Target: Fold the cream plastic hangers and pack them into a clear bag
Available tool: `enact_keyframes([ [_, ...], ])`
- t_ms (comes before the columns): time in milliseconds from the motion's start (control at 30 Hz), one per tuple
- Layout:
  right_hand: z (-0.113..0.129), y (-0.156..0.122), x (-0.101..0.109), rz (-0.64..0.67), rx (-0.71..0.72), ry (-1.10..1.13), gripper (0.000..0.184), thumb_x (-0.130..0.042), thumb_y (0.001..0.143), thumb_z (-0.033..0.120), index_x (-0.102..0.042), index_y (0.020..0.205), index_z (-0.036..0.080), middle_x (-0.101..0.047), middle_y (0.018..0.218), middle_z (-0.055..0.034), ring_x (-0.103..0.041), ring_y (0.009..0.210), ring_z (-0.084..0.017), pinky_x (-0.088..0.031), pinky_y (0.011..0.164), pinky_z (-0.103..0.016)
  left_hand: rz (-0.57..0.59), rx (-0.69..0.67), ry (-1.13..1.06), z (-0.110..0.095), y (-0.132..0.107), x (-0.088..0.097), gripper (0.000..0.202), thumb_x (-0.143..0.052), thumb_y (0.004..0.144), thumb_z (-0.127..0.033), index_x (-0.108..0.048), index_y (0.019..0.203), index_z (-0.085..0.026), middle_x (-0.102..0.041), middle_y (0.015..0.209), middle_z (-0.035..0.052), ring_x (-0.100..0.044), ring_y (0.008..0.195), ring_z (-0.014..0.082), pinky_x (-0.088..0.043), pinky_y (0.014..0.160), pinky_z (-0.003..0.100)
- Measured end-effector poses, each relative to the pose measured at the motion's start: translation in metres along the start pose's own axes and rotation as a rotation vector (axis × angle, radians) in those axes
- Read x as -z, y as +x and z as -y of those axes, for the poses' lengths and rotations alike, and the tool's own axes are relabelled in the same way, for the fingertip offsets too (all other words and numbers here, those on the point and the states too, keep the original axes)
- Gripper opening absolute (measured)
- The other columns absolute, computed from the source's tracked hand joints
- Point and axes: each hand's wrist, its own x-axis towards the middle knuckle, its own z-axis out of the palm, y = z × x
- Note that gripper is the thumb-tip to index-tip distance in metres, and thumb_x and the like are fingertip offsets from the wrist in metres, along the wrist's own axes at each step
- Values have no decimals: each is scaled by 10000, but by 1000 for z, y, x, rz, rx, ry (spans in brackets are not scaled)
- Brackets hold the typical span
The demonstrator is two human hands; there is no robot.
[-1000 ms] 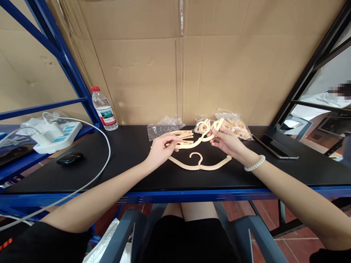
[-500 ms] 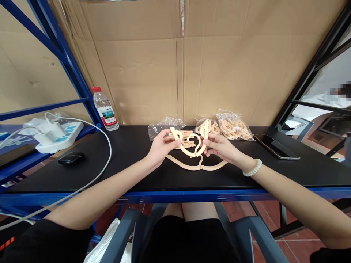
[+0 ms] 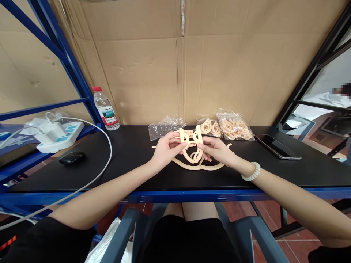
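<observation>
Between my hands is a beige folding hanger (image 3: 189, 157), its two arms tilted up into a narrow V. My left hand (image 3: 170, 149) grips the left arm with thumb and fingers. On the other side my right hand (image 3: 218, 149) pinches the right arm, wearing a pale beaded bracelet at the wrist. A second beige hanger (image 3: 189, 167) lies spread out on the black tabletop just beneath, partly covered by the held one and my hands. More beige hanger parts (image 3: 188, 133) show behind my fingers, mostly hidden.
Clear bags of folded hangers (image 3: 236, 128) and a crumpled plastic bag (image 3: 166, 128) lie along the cardboard wall. A phone (image 3: 276, 147) rests at the right. Leftward are a water bottle (image 3: 107, 113), a black mouse-like object (image 3: 72, 158), a white cable (image 3: 110, 146) and a power strip (image 3: 74, 133).
Both hands have come closer together and slightly lower, folding the held hanger's arms into a narrower V. More of the lying hanger's ends now shows at both sides.
</observation>
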Motion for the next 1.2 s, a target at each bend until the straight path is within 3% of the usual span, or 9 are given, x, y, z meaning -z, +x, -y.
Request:
enact_keyframes([
  [233,2,0,-2,-53,-26,3,368,-663,809,508,-594,821,146,-574,545,26,-515,436,-85,-459,435,-211,-54,-31,1,0,0,0,364,-802,684,-320,-600,939,-159,-714,780,23,-673,683,147,-590,625,259],
  [400,0,1,-2,-163,-23,-8,338,-731,749,473,-599,728,163,-571,499,35,-481,380,-74,-424,380,-197,-24,-80,50,-2,0,-3,339,-769,726,-323,-617,980,-156,-711,933,73,-687,798,189,-588,630,271],
  [600,1,2,-3,-205,-23,-32,328,-757,726,446,-575,676,177,-578,463,31,-501,348,-90,-424,352,-202,-31,-149,135,-3,2,-4,276,-746,750,-310,-620,955,-173,-704,1014,80,-682,859,199,-553,650,255],
  [833,1,2,-4,-220,-6,-43,330,-751,731,446,-575,678,172,-585,476,25,-517,350,-88,-445,358,-198,24,-176,172,-2,3,-3,264,-702,799,-301,-611,1017,-183,-680,1065,83,-666,867,190,-547,700,272],
  [1067,-1,0,-9,-185,45,-42,334,-728,756,456,-566,685,173,-571,496,30,-510,373,-86,-459,375,-206,39,-209,183,0,3,-5,249,-711,794,-294,-628,1001,-183,-683,949,60,-660,865,188,-521,699,255],
  [1200,-1,0,-12,-132,68,-30,317,-722,769,455,-605,732,162,-555,506,36,-504,392,-84,-479,389,-213,36,-194,167,0,3,-6,233,-721,772,-309,-654,952,-176,-693,1029,81,-661,833,187,-528,691,272],
])
